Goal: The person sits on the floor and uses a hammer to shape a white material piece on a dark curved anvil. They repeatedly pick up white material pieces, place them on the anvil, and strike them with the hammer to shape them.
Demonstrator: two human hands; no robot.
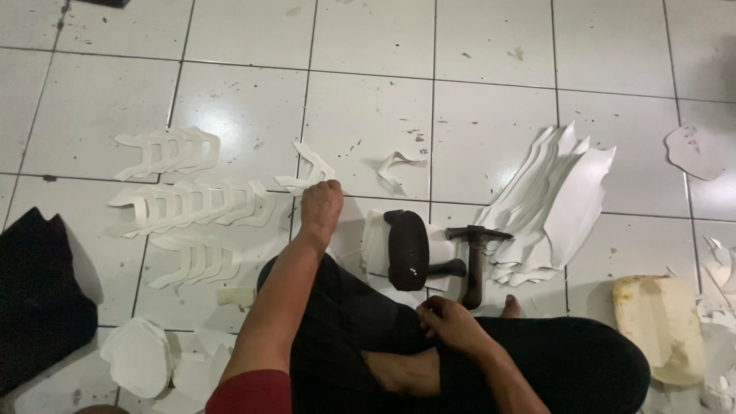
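Note:
I sit cross-legged on a white tiled floor. My left hand (320, 207) reaches forward and its fingertips pinch a curved white cut-out piece (309, 170) lying on the tile. To its left lie overlapping rows of the same white pieces (192, 203). My right hand (452, 322) rests on my black-trousered knee with fingers curled, holding nothing that I can see. Just ahead of it a hammer (475, 257) lies on the floor beside a dark rounded block tool (408, 249) with a stub handle.
A fanned stack of larger white sheets (556, 203) lies right of the hammer. One loose white scrap (399, 167) sits ahead. A yellowish foam block (661, 326) is at right, a black cloth (38, 299) at left, round white pieces (138, 356) near my left knee.

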